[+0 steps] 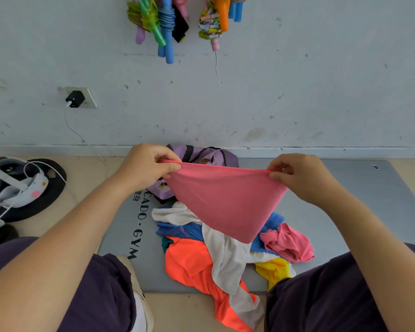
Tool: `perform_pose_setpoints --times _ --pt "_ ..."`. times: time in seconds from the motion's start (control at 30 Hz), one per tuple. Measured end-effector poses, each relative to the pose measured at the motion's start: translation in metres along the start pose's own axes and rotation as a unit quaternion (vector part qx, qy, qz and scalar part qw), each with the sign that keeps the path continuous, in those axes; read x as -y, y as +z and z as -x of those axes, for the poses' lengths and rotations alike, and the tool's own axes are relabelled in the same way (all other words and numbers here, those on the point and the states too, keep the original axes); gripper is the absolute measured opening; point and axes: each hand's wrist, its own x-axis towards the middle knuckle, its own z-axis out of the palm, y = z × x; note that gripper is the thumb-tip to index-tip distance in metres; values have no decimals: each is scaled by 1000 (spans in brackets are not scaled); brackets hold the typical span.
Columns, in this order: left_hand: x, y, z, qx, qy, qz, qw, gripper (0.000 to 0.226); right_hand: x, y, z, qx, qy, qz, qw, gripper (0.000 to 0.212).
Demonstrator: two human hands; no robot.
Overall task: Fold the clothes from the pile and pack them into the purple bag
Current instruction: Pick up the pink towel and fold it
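Mat [345, 200]: on the floor, against the wall.
Bag [201, 155]: at the mat's far edge.
Clothes pile [213, 255]: on the mat, before the bag.
Held cloth [225, 200]: above the pile, between left hand [146, 167] and right hand [302, 178].

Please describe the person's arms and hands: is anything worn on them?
Both forearms are bare, no sleeves showing. The left hand and right hand wear no gloves; no rings, watch or bracelets are visible. Dark purple trousers cover the legs.

Pink cloth stretched above the clothes pile

A pink garment [225, 200] hangs taut between both hands; the jumbled pile [216, 250] lies beneath them, the purple bag [201, 155] just beyond.
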Motion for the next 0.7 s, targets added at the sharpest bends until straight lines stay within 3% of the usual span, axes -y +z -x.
perform_pose_setpoints --times 0.23,0.37,0.57,0.63,0.7 --pt "-1 5 1 2 14 7 1000 16 4 -5 0 -36 -3 -22 999 19" --pt "4 4 1 -23 10 8 1000 15 3 -8 2 -53 -30 -24 998 9" --pt "2 3 1 -110 -36 96 989 16 3 -6 4 -34 54 -188 980 31" --pt "1 -1 1 -146 -33 104 983 23 3 -8 4 -47 79 -259 961 31" --pt "0 -3 0 -175 -33 97 979 25 3 -7 4 -68 89 -258 960 26"
